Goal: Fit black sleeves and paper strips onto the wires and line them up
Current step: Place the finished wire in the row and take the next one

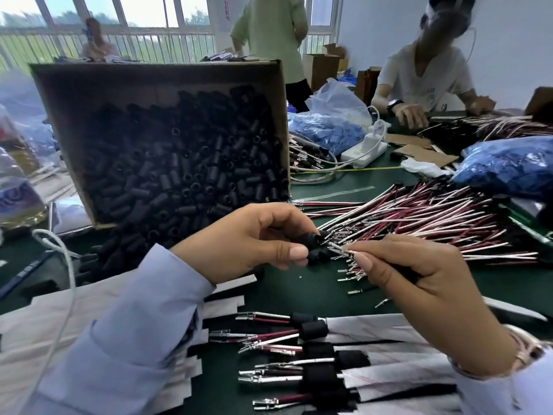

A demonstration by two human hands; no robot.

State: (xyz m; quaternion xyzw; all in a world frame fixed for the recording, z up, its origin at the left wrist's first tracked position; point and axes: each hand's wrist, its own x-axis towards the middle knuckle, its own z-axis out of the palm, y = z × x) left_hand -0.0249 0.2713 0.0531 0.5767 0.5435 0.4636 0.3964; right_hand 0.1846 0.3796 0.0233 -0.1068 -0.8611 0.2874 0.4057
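Fingers [294,253] of my left hand [251,244] pinched black sleeves [312,238]; my right hand [419,283] gripped wires [351,260]. Behind, a tilted cardboard box [279,115] held loose sleeves [179,163].

White power strip [359,157] sits beside blue-filled bag [326,130].

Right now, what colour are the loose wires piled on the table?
Dark red and white wires, clearest in the head view.

- Wide windows [143,10] with pale frames fill the far wall, bright with daylight.
- A white railing [167,47] runs across their lower part, with greenery behind it.
- A plain white wall [377,22] stands at the right.
- The bench [374,182] has a dark green top.
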